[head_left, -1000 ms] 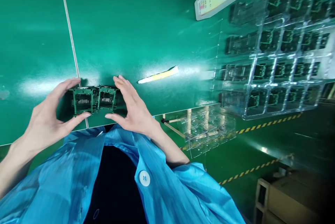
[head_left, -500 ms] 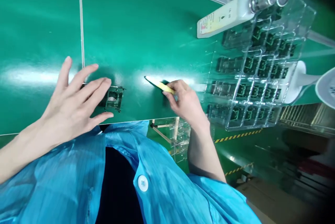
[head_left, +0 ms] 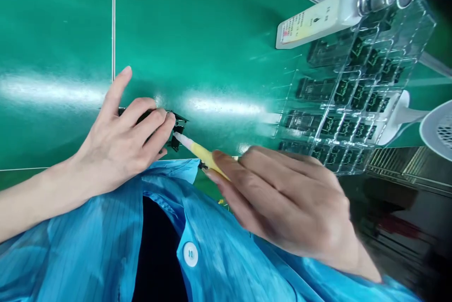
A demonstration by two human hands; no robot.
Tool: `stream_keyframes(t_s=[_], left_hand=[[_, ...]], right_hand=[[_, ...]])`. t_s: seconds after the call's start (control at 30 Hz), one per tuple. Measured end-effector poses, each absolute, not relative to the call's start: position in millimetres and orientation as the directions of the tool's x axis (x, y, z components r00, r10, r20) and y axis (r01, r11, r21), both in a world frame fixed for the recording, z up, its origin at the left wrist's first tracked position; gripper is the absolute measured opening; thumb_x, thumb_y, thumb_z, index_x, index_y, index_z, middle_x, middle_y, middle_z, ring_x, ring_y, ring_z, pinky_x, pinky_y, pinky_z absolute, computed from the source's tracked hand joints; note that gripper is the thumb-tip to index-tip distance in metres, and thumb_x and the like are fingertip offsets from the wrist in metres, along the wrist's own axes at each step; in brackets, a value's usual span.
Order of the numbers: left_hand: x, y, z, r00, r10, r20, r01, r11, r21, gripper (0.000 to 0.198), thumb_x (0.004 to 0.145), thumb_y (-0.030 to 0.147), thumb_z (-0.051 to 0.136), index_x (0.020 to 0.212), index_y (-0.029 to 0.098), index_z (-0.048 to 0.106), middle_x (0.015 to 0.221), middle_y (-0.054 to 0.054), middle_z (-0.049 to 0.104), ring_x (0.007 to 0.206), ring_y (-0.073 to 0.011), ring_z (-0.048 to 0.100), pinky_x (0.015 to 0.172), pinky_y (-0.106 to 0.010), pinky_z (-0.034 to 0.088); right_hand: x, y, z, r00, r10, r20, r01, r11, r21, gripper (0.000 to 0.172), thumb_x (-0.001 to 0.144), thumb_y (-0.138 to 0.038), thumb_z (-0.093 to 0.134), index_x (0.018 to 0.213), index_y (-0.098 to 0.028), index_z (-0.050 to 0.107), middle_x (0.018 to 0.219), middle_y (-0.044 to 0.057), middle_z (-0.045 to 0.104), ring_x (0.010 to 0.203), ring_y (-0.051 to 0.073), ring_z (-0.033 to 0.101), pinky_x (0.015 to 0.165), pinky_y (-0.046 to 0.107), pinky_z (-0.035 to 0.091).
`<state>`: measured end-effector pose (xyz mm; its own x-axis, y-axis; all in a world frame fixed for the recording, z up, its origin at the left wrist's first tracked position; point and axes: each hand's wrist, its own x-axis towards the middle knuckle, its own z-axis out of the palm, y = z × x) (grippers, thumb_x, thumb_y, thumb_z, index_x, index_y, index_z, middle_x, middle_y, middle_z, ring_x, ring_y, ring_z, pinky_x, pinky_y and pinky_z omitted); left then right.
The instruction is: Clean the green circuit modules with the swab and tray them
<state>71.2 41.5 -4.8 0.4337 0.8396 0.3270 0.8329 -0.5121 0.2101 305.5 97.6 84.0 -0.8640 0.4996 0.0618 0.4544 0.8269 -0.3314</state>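
Observation:
My left hand [head_left: 132, 137] is closed over a small dark electronic part [head_left: 177, 138] near the table's front edge, its index finger sticking out. The fingers and palm hide much of the part; its right end shows beyond the fingertips. In my right hand [head_left: 282, 194] is a yellow pen-like tool [head_left: 201, 154], gripped between thumb and fingers. The tool's whitish tip points left and meets the part's right end in the view; whether they touch, I cannot tell.
On the right stand stacked clear plastic trays [head_left: 339, 114] with several small dark parts in their compartments. A white bottle with a metal cap [head_left: 318, 17] stands by them. Farther right is a white round-headed device on a stand [head_left: 438, 128]. The green table [head_left: 197, 34] has a metal rail behind.
My right hand has lifted the yellow tool off the tabletop area and brought it left to the dark part. My left hand's fingers have curled in around the part, shifting it slightly right.

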Motion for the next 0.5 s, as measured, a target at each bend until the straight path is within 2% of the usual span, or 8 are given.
stream_keyframes(t_s=[0.13, 0.27, 0.33, 0.43, 0.5], left_hand=[[76.0, 41.8, -1.4, 0.435, 0.828, 0.354, 0.842, -0.513, 0.165, 0.027, 0.097, 0.027, 0.051, 0.117, 0.023, 0.068, 0.091, -0.001, 0.070, 0.093, -0.0224, 0.068, 0.124, -0.064, 0.033], [80.7, 42.5, 0.5, 0.466, 0.800, 0.379, 0.830, -0.543, 0.125, 0.024, 0.098, 0.023, 0.050, 0.112, 0.020, 0.069, 0.085, -0.001, 0.068, 0.088, -0.0219, 0.067, 0.124, -0.061, 0.035], [82.3, 42.7, 0.5, 0.470, 0.804, 0.363, 0.828, -0.545, 0.135, 0.027, 0.098, 0.022, 0.047, 0.114, 0.020, 0.068, 0.085, -0.001, 0.067, 0.089, -0.0210, 0.067, 0.125, -0.061, 0.034], [82.1, 43.3, -0.7, 0.451, 0.821, 0.349, 0.833, -0.528, 0.165, 0.027, 0.099, 0.023, 0.046, 0.113, 0.022, 0.068, 0.085, 0.000, 0.066, 0.089, -0.0194, 0.067, 0.126, -0.059, 0.033], [80.5, 44.2, -1.8, 0.436, 0.824, 0.362, 0.833, -0.522, 0.184, 0.025, 0.098, 0.025, 0.048, 0.111, 0.022, 0.069, 0.086, 0.000, 0.066, 0.087, -0.0196, 0.067, 0.124, -0.059, 0.035]], right_hand=[[283.8, 107.6, 78.2, -0.947, 0.321, 0.020, 0.306, 0.918, -0.251, 0.029, 0.094, -0.007, 0.048, 0.073, -0.017, 0.066, 0.061, 0.001, 0.053, 0.050, 0.014, 0.043, 0.042, 0.031, 0.039], [270.3, 111.1, 81.2, -0.981, 0.190, -0.045, 0.195, 0.960, -0.203, 0.029, 0.078, 0.001, 0.047, 0.065, -0.021, 0.059, 0.057, 0.001, 0.049, 0.049, 0.016, 0.039, 0.040, 0.033, 0.035], [269.5, 110.4, 86.5, -0.983, 0.169, -0.071, 0.180, 0.963, -0.202, 0.028, 0.075, 0.001, 0.049, 0.062, -0.023, 0.057, 0.056, 0.001, 0.048, 0.048, 0.016, 0.039, 0.040, 0.033, 0.033], [278.7, 108.0, 97.4, -0.971, 0.222, -0.091, 0.239, 0.927, -0.290, 0.028, 0.084, -0.007, 0.052, 0.063, -0.023, 0.061, 0.057, 0.002, 0.054, 0.049, 0.016, 0.043, 0.039, 0.037, 0.034], [291.7, 107.5, 106.2, -0.914, 0.402, -0.057, 0.389, 0.825, -0.411, 0.030, 0.092, -0.016, 0.053, 0.065, -0.024, 0.065, 0.060, 0.002, 0.060, 0.048, 0.015, 0.047, 0.039, 0.038, 0.037]])
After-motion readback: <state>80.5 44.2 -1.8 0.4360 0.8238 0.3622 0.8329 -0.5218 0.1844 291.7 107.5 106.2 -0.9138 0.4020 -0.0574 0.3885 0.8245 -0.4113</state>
